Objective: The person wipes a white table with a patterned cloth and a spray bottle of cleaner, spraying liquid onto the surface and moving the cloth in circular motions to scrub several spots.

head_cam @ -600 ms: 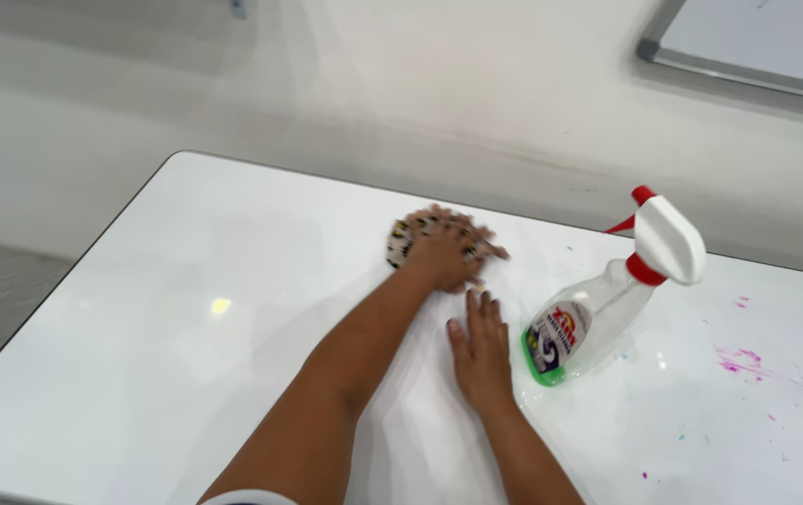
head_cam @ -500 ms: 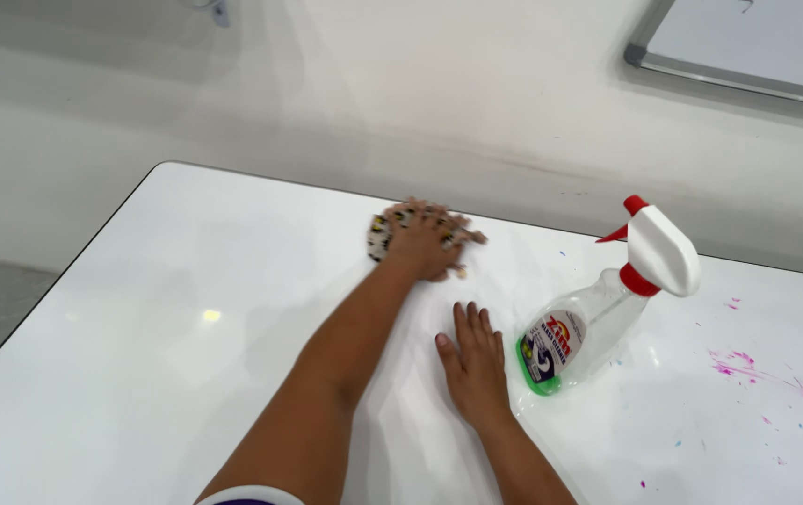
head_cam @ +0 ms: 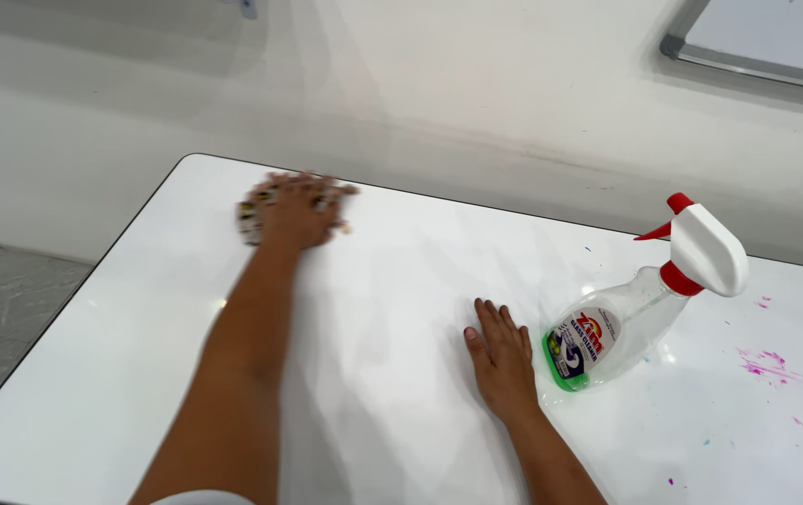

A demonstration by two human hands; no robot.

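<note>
Two bare hands are on the white worktop [head_cam: 139, 374]. The left hand [head_cam: 296, 211] is stretched far out toward the back left corner, pressing down on a small patterned cloth [head_cam: 252, 217]. Motion blur smears both, so the cloth's print cannot be made out and most of it is hidden under the palm; only its left edge shows. The fingers there look bent over the cloth, though the blur leaves their exact spread unclear. The right hand [head_cam: 502, 357] lies flat, palm down, its fingers [head_cam: 495, 320] straight and close together, holding nothing. Just beside it to the right, perhaps touching, lies a clear spray bottle [head_cam: 621, 323] on its side, with a green base, a coloured label and a white and red trigger head [head_cam: 701, 245] raised toward the wall. Pink smears [head_cam: 764, 363] and small coloured flecks mark the worktop's right end, which the frame cuts off. A framed whiteboard corner [head_cam: 757, 42] is cut off at top right.
</note>
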